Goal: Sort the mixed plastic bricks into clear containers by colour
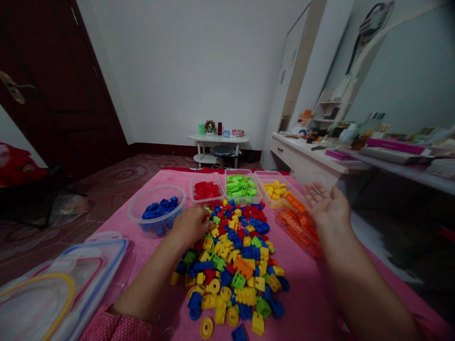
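A heap of mixed plastic building blocks (234, 265) in blue, yellow, red, green and orange lies on a pink cloth (305, 293). My left hand (192, 223) rests curled on the heap's far left edge, fingers closed among the blocks; what it holds is hidden. My right hand (329, 203) hovers open, palm up, fingers spread, over the clear box of orange blocks (298, 225). Behind the heap stand a round bowl of blue blocks (156, 213), a box of red blocks (206, 189), a box of green blocks (241, 185) and a box of yellow blocks (274, 189).
Clear container lids (53, 289) with coloured rims are stacked at the near left. A white desk (313, 156) crowded with items runs along the right. A small white side table (218, 142) and stool stand by the far wall. A dark door (64, 85) is at left.
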{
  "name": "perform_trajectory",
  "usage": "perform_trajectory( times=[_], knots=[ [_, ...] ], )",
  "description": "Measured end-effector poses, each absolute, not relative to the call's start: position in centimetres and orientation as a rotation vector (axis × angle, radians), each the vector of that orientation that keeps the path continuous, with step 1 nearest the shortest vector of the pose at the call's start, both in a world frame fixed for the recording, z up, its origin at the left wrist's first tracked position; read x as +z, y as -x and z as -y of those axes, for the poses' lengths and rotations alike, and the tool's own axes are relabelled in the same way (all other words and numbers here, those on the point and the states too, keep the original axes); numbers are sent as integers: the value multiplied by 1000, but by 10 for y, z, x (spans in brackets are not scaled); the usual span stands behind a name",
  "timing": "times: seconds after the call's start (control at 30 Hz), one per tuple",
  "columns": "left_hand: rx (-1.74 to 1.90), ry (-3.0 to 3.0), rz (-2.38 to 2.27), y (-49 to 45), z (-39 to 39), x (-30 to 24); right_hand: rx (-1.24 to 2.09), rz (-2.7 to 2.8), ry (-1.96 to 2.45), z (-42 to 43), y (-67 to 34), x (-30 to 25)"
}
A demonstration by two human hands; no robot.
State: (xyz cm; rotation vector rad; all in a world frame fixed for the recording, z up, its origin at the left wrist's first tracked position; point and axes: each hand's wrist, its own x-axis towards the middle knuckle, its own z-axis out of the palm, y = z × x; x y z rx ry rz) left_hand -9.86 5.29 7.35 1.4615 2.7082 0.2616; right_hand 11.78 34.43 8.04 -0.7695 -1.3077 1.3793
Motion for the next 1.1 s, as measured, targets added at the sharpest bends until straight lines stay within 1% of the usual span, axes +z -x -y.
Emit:
perform_trajectory(
  times=[0.2,0.3,0.4,0.5,0.6,0.67,0.73,0.87,0.97,1.1],
  knots=[
    [273,-1458,-2703,100,-53,71,1528,957,807,-320,-114,104],
    [307,-1445,-2712,102,-54,70,1578,941,738,-305,-105,106],
    [412,-1434,-2768,103,-56,71,1608,1142,680,-288,-90,99],
    [475,-1452,-2821,103,-56,71,1585,1551,687,-268,-74,84],
    [430,-1449,-2836,103,-56,68,1384,2072,595,-253,-60,67],
    [370,-1430,-2818,102,-56,64,1241,2320,486,-246,-55,55],
    [315,-1410,-2799,101,-56,60,1105,2463,438,-241,-53,46],
    [268,-1374,-2791,101,-56,55,814,2595,513,-234,-52,39],
    [321,-1375,-2793,101,-57,57,861,2624,551,-229,-51,40],
    [449,-1471,-2699,102,-57,65,1154,2538,437,-222,-48,45]
  ],
)
